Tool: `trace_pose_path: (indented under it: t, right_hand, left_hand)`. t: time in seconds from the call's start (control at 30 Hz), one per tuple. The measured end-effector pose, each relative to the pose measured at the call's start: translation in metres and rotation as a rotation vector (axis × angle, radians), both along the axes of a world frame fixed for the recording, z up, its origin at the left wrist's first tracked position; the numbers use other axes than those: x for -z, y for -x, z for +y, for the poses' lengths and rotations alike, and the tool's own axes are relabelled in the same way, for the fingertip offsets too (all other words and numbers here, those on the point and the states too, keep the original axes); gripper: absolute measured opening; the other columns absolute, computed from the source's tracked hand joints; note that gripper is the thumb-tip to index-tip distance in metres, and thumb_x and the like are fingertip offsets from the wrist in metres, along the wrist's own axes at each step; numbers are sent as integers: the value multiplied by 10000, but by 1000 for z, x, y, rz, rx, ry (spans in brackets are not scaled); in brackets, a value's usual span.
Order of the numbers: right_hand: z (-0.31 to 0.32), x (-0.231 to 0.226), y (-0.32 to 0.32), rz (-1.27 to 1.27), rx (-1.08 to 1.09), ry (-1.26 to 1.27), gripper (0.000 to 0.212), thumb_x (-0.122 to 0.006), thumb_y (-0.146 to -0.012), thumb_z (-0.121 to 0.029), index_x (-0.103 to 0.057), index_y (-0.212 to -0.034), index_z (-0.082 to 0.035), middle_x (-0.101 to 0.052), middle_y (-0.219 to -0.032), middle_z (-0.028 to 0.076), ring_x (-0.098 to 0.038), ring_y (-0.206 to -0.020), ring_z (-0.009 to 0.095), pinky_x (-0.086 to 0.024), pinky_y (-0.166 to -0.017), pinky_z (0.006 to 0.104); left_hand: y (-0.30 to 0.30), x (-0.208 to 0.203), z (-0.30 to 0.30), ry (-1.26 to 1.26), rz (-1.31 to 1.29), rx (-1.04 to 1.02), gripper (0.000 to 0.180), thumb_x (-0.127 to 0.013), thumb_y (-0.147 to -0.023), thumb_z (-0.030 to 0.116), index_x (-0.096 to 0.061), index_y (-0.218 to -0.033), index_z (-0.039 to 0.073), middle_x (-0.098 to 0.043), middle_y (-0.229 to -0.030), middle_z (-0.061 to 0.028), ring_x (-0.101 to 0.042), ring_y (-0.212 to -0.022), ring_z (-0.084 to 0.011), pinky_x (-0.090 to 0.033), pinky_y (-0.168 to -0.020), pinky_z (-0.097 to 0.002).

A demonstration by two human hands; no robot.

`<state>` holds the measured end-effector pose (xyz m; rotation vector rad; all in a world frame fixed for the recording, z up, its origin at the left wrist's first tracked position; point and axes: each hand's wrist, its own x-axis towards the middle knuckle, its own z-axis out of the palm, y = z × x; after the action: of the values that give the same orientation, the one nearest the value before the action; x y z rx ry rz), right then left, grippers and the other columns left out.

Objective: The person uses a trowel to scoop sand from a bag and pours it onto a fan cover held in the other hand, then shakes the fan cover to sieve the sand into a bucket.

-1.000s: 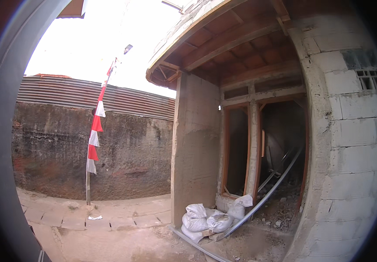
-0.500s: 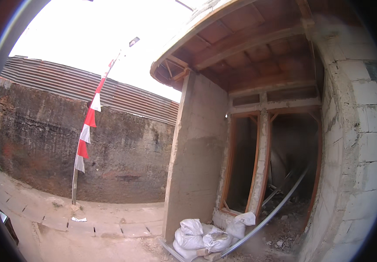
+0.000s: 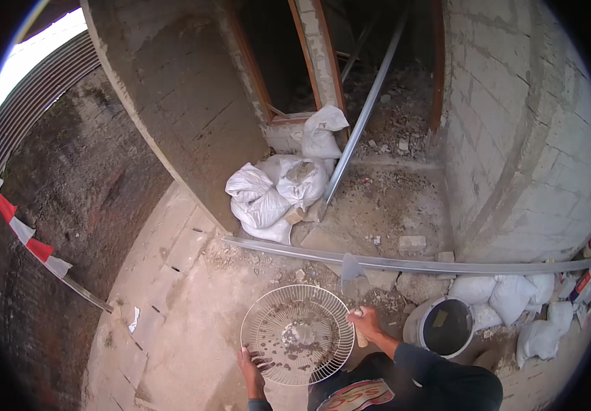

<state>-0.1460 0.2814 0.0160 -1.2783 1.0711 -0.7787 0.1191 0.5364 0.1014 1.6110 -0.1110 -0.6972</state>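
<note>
A round, cream-coloured wire fan guard (image 3: pixel 312 370) is held in front of me, with dark clumps and a pale lump scattered over its wires. My left hand (image 3: pixel 250 370) grips its lower left rim, with the fingers partly behind the wires. At its right edge my right hand (image 3: pixel 366 322) is closed round the wooden handle of a trowel (image 3: pixel 360 335). The trowel's grey blade (image 3: pixel 352 268) points away from me. To the right of that hand stands a round bucket (image 3: pixel 410 327) with dark grey contents.
A long metal profile (image 3: pixel 405 264) lies across the ground beyond the guard. Another metal profile (image 3: pixel 369 103) leans into the doorway. White sacks (image 3: pixel 261 205) are piled by the wall, and more sacks (image 3: pixel 511 298) lie at right. Rubble (image 3: pixel 405 144) covers the doorway floor.
My view has tipped down from the building front and flag pole to the ground. Both hands, the fan guard, the trowel and the bucket have come into view.
</note>
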Motion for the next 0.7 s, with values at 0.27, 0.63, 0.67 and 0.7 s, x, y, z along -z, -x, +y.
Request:
trace_pose_path:
  t: [0.27,0.63,0.67,0.7]
  right_hand:
    - [-2,42,21,-12,347,-244,145,-749,-834,-86,-668,-875,27,-669,-718,56,-625,-631,118,-487,-561,310]
    - [-407,-74,112,-2,719,-283,154,-679,-747,-45,-612,-818,74,-597,-649,127,-568,-461,235,-429,-381,393]
    - [-459,-115,135,36,723,-55,161,-694,-738,-55,-608,-787,71,-609,-658,146,-588,-489,239,-443,-396,394]
    - [-487,-160,131,48,704,-38,180,-695,-759,-49,-596,-745,100,-606,-651,132,-584,-479,227,-460,-415,400]
  left_hand:
    - [-81,48,-129,-112,327,415,533,-427,-994,569,-443,-1340,164,-589,-1033,-153,-663,-779,-321,-592,-686,-503]
    - [-23,-54,-734,47,346,1016,494,-447,-981,454,-585,-1192,29,-694,-1063,-145,-696,-937,-292,-560,-893,-434]
    - [-3,-83,-771,148,275,1036,487,-446,-973,442,-595,-1131,7,-700,-999,-148,-705,-876,-285,-580,-827,-403]
    - [5,-111,-802,230,187,1030,485,-445,-966,430,-604,-1071,-16,-706,-934,-152,-713,-816,-279,-600,-761,-372]
